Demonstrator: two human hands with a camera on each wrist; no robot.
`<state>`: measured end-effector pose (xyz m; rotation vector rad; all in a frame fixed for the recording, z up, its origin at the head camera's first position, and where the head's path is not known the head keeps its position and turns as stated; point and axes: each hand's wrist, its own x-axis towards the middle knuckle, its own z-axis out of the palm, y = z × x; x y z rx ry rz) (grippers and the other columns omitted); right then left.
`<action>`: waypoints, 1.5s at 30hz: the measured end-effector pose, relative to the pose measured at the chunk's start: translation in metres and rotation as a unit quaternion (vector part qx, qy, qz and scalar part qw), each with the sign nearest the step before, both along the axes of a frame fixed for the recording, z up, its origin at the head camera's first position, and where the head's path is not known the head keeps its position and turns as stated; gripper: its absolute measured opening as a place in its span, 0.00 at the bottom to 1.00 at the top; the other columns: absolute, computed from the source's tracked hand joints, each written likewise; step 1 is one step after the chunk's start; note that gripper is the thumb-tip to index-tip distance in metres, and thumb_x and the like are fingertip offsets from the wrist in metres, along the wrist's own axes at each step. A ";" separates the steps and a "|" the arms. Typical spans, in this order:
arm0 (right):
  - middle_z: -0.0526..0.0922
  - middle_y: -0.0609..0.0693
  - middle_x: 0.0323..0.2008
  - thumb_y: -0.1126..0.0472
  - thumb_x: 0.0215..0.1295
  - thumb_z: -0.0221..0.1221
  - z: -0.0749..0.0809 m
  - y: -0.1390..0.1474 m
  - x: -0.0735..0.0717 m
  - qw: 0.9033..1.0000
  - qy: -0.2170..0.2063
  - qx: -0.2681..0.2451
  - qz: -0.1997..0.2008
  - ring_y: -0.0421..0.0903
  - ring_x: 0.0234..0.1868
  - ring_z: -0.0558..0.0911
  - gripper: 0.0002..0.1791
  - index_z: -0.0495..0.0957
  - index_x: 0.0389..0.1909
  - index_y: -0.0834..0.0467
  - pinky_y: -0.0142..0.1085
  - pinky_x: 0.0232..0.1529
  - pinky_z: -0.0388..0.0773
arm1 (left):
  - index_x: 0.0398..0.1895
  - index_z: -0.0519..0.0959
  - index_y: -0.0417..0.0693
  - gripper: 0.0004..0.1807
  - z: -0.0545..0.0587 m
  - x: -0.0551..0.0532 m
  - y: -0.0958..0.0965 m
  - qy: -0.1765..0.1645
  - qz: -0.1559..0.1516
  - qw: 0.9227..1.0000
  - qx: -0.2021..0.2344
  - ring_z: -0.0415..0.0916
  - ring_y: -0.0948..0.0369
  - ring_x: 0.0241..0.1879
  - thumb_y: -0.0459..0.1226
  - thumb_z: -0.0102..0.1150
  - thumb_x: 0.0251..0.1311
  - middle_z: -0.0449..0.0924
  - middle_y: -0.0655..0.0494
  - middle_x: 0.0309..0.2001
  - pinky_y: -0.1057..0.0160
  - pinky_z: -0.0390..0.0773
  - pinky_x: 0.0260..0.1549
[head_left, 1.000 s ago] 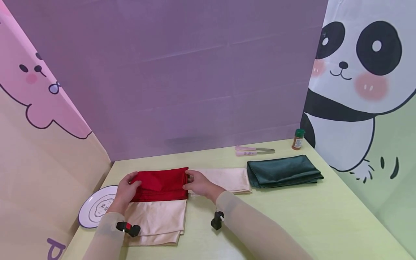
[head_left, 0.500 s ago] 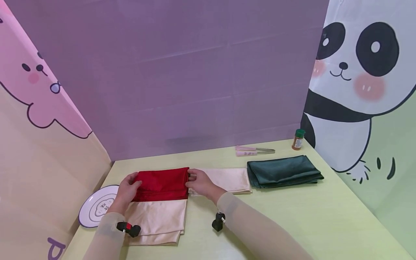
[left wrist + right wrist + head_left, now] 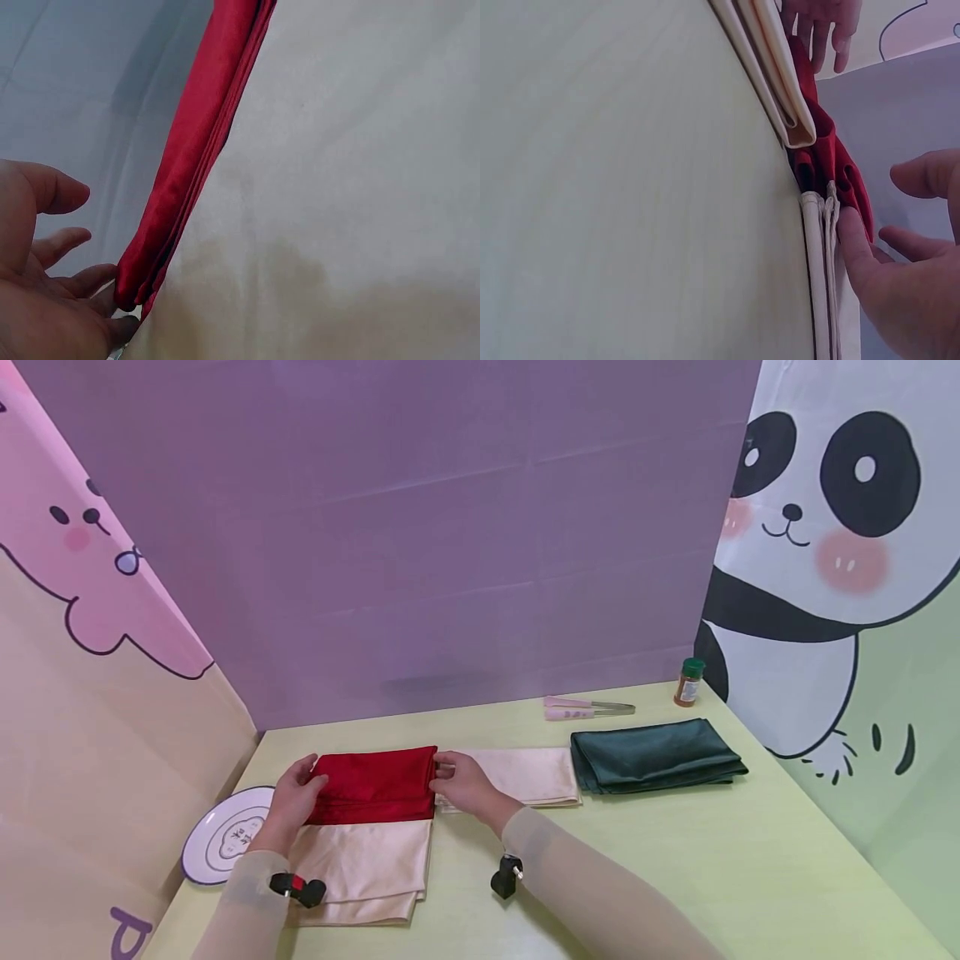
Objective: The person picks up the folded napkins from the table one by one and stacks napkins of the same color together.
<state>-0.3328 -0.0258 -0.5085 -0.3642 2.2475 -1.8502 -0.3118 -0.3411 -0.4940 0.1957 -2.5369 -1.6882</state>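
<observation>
A folded red satin cloth (image 3: 375, 781) lies at the left of the table, just behind a folded champagne-coloured cloth (image 3: 360, 860). My left hand (image 3: 292, 797) is at the red cloth's left end; in the left wrist view its lower fingers touch that end, with the thumb apart. At the opposite end, my right hand (image 3: 467, 785) touches the red cloth's edge with its fingers. The right wrist view shows that hand's thumb standing away from the red folds (image 3: 826, 146). Under and beside the right hand lies a second pale folded cloth (image 3: 532, 772).
A dark green folded cloth (image 3: 656, 756) lies to the right of the pale one. Pink-handled tongs (image 3: 577, 708) and a green-capped jar (image 3: 688, 683) stand farther back. A white blue-rimmed plate (image 3: 202, 847) is at the left edge, partly behind the left forearm.
My right hand has shifted very slightly to the right, and the red cloth's right edge with it. The left hand stays almost still at the left end.
</observation>
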 end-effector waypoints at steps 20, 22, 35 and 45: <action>0.78 0.61 0.65 0.68 0.70 0.63 0.009 0.010 0.018 0.999 0.022 -0.023 0.010 0.61 0.65 0.77 0.28 0.72 0.70 0.66 0.44 0.55 0.83 | 0.75 0.68 0.41 0.25 -0.001 0.021 -0.003 0.057 0.034 0.998 -0.022 0.54 0.43 0.79 0.33 0.53 0.77 0.62 0.37 0.77 0.47 0.55 0.77; 0.78 0.60 0.64 0.68 0.70 0.63 0.011 0.010 0.020 1.000 0.022 -0.021 0.010 0.60 0.65 0.77 0.28 0.73 0.70 0.66 0.43 0.54 0.84 | 0.74 0.69 0.41 0.25 0.000 0.025 -0.004 0.063 0.036 0.997 -0.021 0.54 0.43 0.79 0.33 0.53 0.77 0.63 0.38 0.77 0.47 0.56 0.77; 0.79 0.63 0.61 0.69 0.71 0.62 0.013 0.009 0.038 0.997 0.063 -0.008 0.041 0.57 0.59 0.81 0.25 0.74 0.68 0.65 0.40 0.52 0.84 | 0.71 0.72 0.37 0.23 0.000 0.049 -0.008 0.093 0.054 0.994 -0.012 0.62 0.42 0.75 0.29 0.55 0.74 0.69 0.36 0.72 0.47 0.55 0.77; 0.82 0.61 0.56 0.66 0.71 0.65 0.012 0.003 0.050 0.996 0.075 0.018 0.050 0.50 0.52 0.82 0.20 0.78 0.61 0.65 0.38 0.50 0.83 | 0.71 0.71 0.38 0.25 -0.001 0.065 -0.013 0.085 0.032 0.994 -0.063 0.60 0.39 0.76 0.30 0.58 0.73 0.68 0.34 0.72 0.41 0.55 0.75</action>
